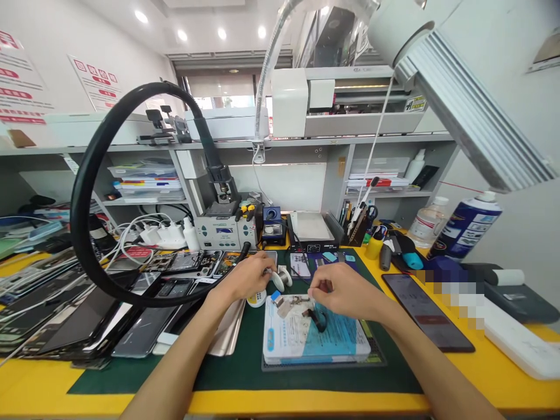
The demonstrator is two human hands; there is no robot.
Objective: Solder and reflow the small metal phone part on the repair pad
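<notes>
At the green mat's centre, a small circuit board [294, 304] lies between the left hand [247, 275], closed on a tool, and the pinching right hand [343, 290].

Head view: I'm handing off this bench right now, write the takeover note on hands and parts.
Left hand: closed on a small tool, its tip near the white solder spool; what kind of tool cannot be told.
Right hand: fingers pinched on something small over the circuit board.
The board lies on the white-and-blue pad on the green mat, with a short black cable at its right end.
Done: board laid out on the pad.
Left: cannot judge; the spot under the fingers is too small to read.
</notes>
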